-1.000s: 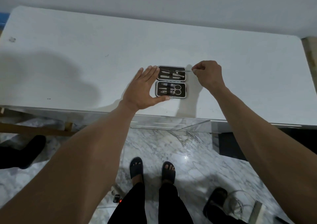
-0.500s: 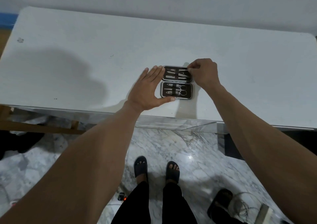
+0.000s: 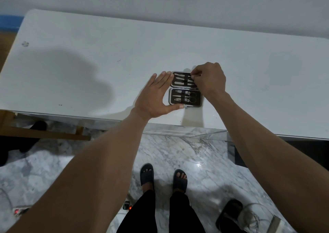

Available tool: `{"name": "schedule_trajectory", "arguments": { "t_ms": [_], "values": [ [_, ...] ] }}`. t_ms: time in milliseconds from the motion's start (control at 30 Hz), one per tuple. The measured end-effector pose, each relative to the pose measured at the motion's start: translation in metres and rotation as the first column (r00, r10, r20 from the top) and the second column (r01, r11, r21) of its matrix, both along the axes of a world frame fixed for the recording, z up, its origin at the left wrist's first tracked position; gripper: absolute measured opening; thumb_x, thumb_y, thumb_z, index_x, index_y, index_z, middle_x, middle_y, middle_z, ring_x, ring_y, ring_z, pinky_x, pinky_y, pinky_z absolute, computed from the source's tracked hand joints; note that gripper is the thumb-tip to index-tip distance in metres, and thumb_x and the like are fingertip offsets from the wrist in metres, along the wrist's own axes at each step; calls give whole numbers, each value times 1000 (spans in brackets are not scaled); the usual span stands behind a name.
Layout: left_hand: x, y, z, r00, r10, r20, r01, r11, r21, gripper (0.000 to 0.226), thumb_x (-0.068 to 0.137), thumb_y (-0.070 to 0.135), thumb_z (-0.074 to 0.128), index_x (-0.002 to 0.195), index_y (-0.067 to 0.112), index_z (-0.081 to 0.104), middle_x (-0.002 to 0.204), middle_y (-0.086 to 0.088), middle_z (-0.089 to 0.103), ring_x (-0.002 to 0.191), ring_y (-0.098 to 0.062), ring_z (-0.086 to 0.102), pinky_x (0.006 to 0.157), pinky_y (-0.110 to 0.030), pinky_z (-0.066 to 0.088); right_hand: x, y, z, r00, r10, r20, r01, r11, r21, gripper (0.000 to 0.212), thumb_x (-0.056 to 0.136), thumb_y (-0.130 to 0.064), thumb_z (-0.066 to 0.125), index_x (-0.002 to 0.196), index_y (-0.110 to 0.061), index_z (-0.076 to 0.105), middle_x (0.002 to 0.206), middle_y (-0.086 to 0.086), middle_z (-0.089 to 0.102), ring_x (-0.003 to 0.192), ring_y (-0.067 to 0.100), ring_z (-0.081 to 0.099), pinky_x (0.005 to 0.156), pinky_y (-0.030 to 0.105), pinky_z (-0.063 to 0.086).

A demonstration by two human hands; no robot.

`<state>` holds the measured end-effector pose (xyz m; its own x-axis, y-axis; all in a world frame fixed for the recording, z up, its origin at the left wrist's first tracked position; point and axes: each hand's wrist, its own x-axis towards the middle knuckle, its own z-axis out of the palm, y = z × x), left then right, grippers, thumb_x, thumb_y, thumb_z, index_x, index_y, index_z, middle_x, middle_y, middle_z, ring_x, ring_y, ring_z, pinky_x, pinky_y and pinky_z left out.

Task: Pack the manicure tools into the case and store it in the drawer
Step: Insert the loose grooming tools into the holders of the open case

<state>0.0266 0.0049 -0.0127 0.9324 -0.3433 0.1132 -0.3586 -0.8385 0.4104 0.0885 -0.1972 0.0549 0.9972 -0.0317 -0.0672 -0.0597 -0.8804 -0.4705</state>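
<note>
The case [image 3: 185,97] is lying opened flat near the front edge of the white table [image 3: 89,54], its two halves one beyond the other, the tools in both lying crosswise, long axes running left to right. The right hand [image 3: 209,79] is sitting over the right end of the far half, fingers curled and pinching what looks like a thin tool [image 3: 191,77] there; its tip is too small to make out. That tool's slot is lying just leftward of the fingertips, so the push probably runs along the axis. The left hand [image 3: 153,97] is bracing the case's left side, fingers straight, thumb under the near edge. A clear drawer [image 3: 178,132] is showing below the table edge, just nearer than both hands. Nothing seems to be blocking.
</note>
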Motion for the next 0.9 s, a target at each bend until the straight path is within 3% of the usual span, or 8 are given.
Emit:
{"name": "schedule_trajectory", "arguments": {
  "t_ms": [133,233,500,667,733,833,900],
  "values": [
    [0,0,1,1000,2,-14,-1,1000,11,118,81,90,46,162,7,25,170,-7,26,160,-18,17,131,-45,12,3,-4,3,996,-84,3,83,994,75,16,88,-25,64,98,-25,76,99,-2,74,100,20,65,76,30,51],
    [0,-2,2,1000,20,-11,-20,1000,4,112,86,86,42,162,6,24,170,-9,25,160,-19,16,131,-44,12,5,-10,4,985,-158,-74,165,980,110,17,87,-26,64,98,-24,76,103,-1,74,96,22,68,81,34,55],
    [1,-1,3,999,47,5,-47,998,35,108,88,82,46,162,6,25,170,-12,26,160,-22,18,131,-40,14,15,-14,3,954,-228,-195,267,941,208,14,84,-15,67,92,-18,78,96,1,73,97,19,66,85,29,53],
    [-2,5,2,997,70,12,-71,996,46,112,86,85,43,162,5,26,169,-12,28,159,-23,20,131,-40,15,15,-11,3,940,-201,-278,289,900,326,7,81,-19,70,75,-22,73,94,3,73,97,26,69,88,45,58],
    [-9,-6,8,998,32,47,-33,999,28,113,86,86,41,162,5,25,169,-12,27,159,-22,20,131,-41,16,0,-26,15,946,-233,-227,303,885,354,13,82,-19,70,70,-26,69,86,0,73,91,23,70,86,46,58],
    [-2,-5,9,999,30,21,-31,998,53,113,85,88,38,163,7,24,170,-11,26,159,-22,18,131,-41,15,-2,-30,15,966,-171,-196,244,856,456,8,84,-18,68,84,-23,74,80,-5,70,75,13,62,82,41,57],
    [0,1,6,999,38,-12,-37,997,61,113,85,88,37,163,9,23,170,-10,24,160,-22,16,131,-41,14,-12,-29,16,980,-122,-156,184,858,479,14,86,-17,67,96,-21,76,83,-3,72,75,10,61,78,38,55]
  ]
}}
